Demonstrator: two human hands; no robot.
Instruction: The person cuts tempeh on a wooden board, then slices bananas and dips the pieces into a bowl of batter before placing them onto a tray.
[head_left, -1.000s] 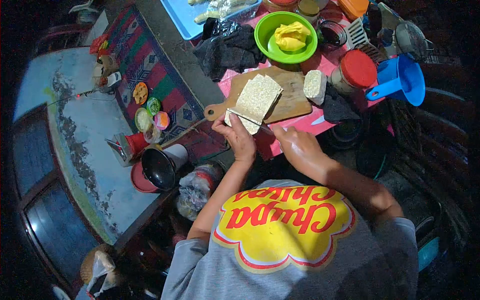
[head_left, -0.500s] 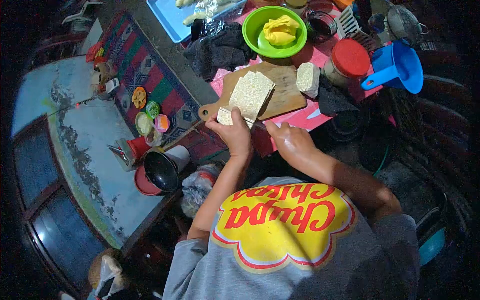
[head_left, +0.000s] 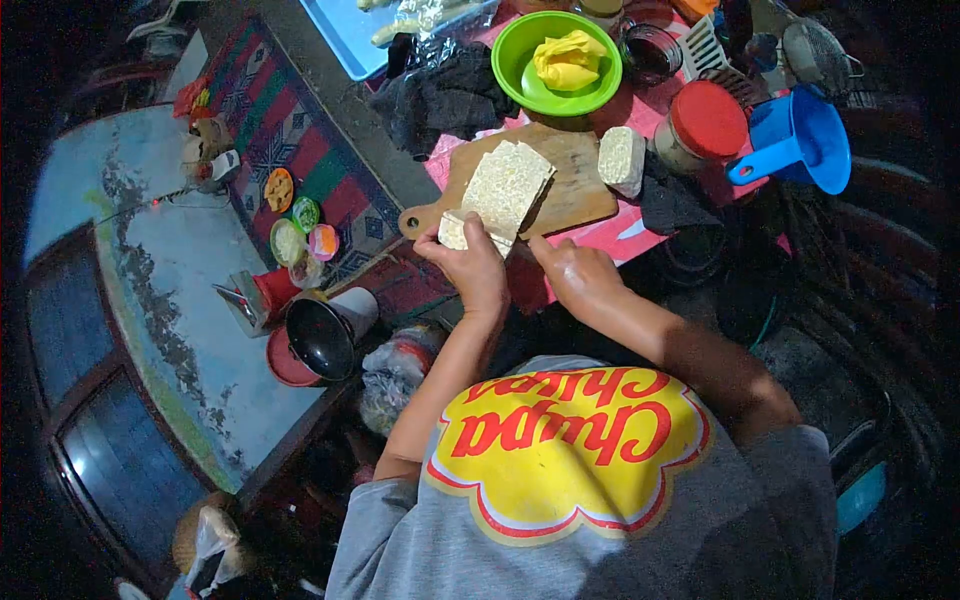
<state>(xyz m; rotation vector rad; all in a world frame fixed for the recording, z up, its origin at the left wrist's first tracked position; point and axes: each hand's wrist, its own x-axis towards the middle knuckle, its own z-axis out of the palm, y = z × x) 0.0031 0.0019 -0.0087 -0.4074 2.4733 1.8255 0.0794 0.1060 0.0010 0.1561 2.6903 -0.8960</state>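
Observation:
My left hand is closed on a small block of tempeh, its thumb on top, at the near edge of a wooden cutting board. Just beyond, several thin tempeh slices lie overlapping on the board. My right hand is closed beside the block, index finger pointing toward it. It appears to grip a knife, mostly hidden; only a thin edge shows by the tempeh. Another uncut tempeh block rests at the board's right end.
Behind the board stands a green bowl with a yellow bundle. To the right are a red-lidded jar, a blue measuring jug and a dark cloth. Another dark cloth and a blue tray lie at the far left.
The view has shifted slightly. My right hand has come a little closer to the tempeh; my left hand keeps its hold.

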